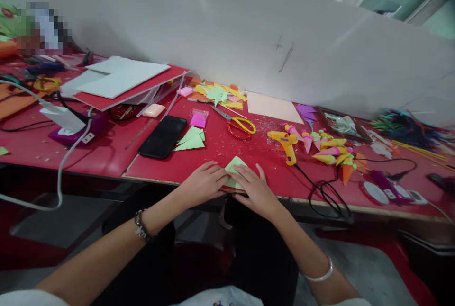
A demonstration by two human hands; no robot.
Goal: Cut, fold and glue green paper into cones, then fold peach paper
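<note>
A small piece of light green paper (236, 161) lies at the table's front edge, one corner pointing away from me. My left hand (203, 182) grips its left side, fingers bent together at the paper's edge. From the right, my right hand (254, 187) holds the same sheet, some fingers laid over it and the little finger raised. The thumbs and lower edge of the paper are partly hidden. Beyond my left hand are folded green paper pieces (194, 138) and a black phone (162, 137). A yellow glue gun (285, 145) lies beyond my right hand.
Scissors (234, 121) with yellow and red handles lie mid-table. Small paper cone figures (329, 147) cluster at right, near a looped black cord (329, 197). Purple power strips (387, 186) sit right and left. White foam sheets (124, 76) are stacked back left, before the wall.
</note>
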